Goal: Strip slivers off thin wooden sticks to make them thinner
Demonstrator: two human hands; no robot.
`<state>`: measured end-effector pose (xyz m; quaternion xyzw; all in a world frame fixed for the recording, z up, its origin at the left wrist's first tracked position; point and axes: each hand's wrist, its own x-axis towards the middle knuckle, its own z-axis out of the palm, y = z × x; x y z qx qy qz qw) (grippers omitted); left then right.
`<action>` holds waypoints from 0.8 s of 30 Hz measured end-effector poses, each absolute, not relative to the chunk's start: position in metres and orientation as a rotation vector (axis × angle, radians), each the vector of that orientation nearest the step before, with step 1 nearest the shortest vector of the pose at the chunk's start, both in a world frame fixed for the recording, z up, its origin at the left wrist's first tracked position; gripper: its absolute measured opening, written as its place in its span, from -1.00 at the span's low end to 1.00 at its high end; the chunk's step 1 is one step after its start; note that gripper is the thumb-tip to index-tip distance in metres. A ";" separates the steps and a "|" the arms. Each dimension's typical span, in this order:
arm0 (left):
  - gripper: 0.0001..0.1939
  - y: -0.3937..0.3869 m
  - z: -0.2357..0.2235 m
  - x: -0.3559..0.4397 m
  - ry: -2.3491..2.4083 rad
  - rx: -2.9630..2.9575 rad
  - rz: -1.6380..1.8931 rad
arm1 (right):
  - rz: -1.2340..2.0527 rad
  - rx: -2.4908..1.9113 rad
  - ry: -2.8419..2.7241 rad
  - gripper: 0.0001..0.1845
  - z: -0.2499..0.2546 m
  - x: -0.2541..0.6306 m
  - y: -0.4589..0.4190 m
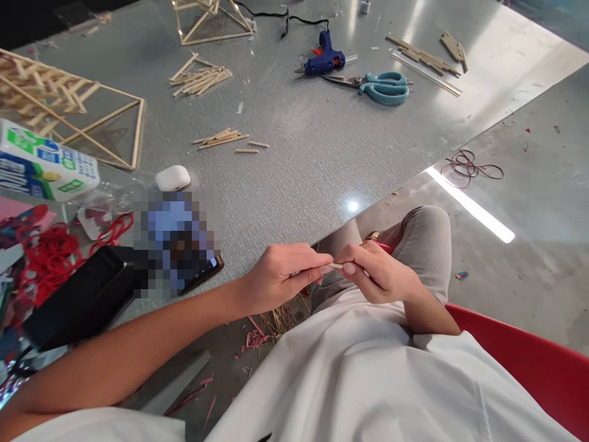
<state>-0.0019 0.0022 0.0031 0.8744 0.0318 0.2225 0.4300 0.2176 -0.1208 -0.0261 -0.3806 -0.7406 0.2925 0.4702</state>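
Between my two hands, just off the table's near edge and above my lap, is a short thin wooden stick [337, 266]. My left hand [280, 276] pinches its left end between thumb and fingers. The right end is gripped by my right hand [377, 270], whose fingers are curled in and cover part of it. On the table beyond lie a small group of similar wooden sticks [223, 139] and a larger pile of sticks [202, 80].
A blue glue gun [326, 58] and teal-handled scissors [386, 88] lie at the back. Stick frameworks [138, 135] stand left, near a tissue pack [46, 162], a white earbud case [173, 178] and a phone [202, 273]. Red cord [50, 258] is tangled far left.
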 end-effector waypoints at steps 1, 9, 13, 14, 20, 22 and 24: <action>-0.75 0.002 0.003 -0.002 0.071 2.185 0.551 | 0.703 -0.923 -1.811 -0.85 -0.027 0.217 -0.120; -0.74 0.002 0.001 -0.002 0.027 2.180 0.533 | 0.790 -0.822 -1.797 -0.84 -0.030 0.220 -0.118; -0.75 0.003 0.001 -0.003 0.002 2.203 0.536 | 0.816 -0.811 -1.807 -0.84 -0.031 0.222 -0.119; -0.75 0.003 0.001 -0.003 -0.007 2.209 0.538 | 0.816 -0.809 -1.813 -0.84 -0.031 0.222 -0.120; -0.75 0.002 0.000 -0.003 -0.037 2.220 0.575 | 0.695 -0.897 -1.850 -0.87 -0.026 0.220 -0.123; -0.75 0.003 0.001 -0.003 -0.054 2.225 0.569 | 0.660 -0.916 -1.847 -0.82 -0.026 0.216 -0.122; -0.73 0.003 0.003 -0.003 -0.066 2.232 0.535 | 0.655 -0.888 -1.825 -0.80 -0.028 0.211 -0.121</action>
